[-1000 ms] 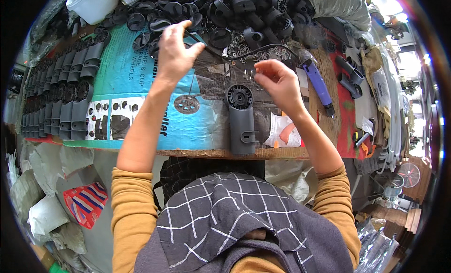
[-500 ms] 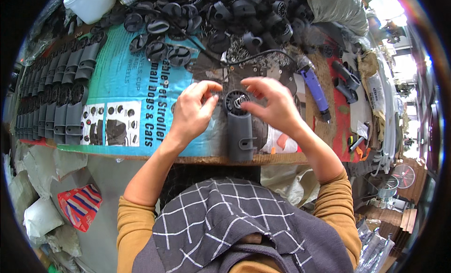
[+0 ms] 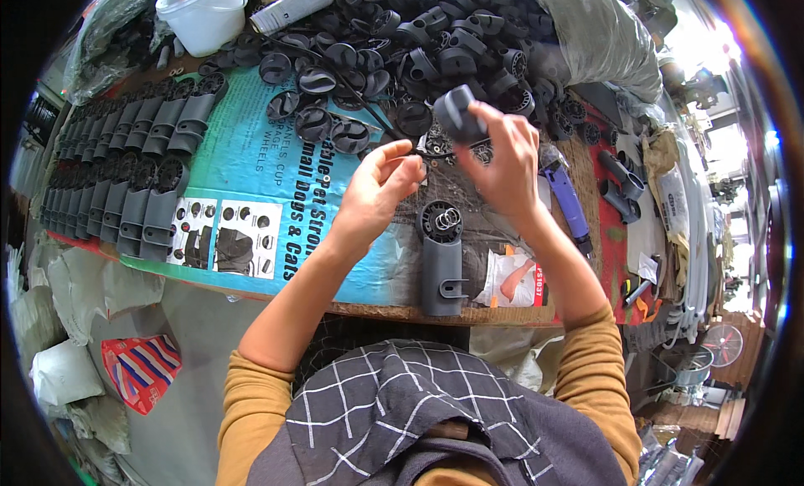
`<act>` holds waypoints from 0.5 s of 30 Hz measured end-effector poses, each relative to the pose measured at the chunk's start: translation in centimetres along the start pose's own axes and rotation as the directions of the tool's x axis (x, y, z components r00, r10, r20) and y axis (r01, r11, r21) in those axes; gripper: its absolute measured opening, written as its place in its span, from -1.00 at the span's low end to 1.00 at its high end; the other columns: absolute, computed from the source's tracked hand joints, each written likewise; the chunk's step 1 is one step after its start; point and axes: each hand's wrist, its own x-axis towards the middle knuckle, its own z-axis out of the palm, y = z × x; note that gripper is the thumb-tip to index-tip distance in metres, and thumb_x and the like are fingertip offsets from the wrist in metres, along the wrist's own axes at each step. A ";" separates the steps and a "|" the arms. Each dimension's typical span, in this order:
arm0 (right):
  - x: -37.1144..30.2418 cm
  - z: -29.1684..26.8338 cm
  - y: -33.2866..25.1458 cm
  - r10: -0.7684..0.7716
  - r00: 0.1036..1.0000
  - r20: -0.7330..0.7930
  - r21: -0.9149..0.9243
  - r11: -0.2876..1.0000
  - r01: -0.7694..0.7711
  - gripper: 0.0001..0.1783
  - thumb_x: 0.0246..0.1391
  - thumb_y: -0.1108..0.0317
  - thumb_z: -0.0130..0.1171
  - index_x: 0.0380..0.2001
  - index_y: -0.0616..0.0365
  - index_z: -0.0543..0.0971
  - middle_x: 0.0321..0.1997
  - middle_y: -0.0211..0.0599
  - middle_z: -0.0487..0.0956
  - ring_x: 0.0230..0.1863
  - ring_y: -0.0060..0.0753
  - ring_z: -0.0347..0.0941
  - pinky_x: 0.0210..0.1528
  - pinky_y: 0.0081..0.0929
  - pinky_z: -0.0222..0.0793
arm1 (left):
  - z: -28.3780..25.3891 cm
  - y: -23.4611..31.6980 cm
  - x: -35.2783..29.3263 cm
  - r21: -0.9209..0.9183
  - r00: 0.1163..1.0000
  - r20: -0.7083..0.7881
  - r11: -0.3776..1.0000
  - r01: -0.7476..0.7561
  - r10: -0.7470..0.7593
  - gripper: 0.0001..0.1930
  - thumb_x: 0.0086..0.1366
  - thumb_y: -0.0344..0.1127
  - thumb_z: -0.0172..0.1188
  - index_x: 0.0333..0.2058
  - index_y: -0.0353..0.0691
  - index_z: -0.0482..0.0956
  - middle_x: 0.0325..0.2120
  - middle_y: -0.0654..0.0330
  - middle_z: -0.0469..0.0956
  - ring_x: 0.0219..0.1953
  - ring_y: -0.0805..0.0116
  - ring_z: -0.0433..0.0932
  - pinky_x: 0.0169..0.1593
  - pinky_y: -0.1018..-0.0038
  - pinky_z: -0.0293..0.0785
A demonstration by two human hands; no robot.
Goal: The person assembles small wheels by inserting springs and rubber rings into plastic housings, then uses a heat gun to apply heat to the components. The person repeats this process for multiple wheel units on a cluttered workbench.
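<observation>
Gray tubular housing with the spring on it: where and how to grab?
Probably pinch the gray tubular housing by its straight shaft's long sides, from the person's side: it lies shaft-end near, uncovered, while the coil spring sits loose-looking on the far round end and could be knocked off.

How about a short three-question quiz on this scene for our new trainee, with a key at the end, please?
1. Which of the person's hands holds a dark, rounded part up in the air?

2. True or false: a metal spring sits at the round end of the grey housing in front of the person.

3. Where does the purple tool lie, seen from the person's side?
A) To the left of that housing
B) To the right of that housing
C) On top of that housing

Key: 1. The right hand; 2. True; 3. B
</observation>
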 end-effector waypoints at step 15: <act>-4.7 -6.4 -4.0 0.160 0.797 0.583 0.629 0.532 -0.567 -0.48 -0.05 0.54 0.27 0.05 0.11 0.46 0.13 -0.23 0.47 0.07 -0.31 0.45 0.03 -0.38 0.46 | 1.3 -1.3 -1.2 0.112 0.965 0.262 0.993 -0.042 0.011 -0.65 0.41 -0.14 0.11 -0.04 -0.33 0.56 -0.30 0.33 0.59 -0.26 0.63 0.48 -0.13 0.63 0.42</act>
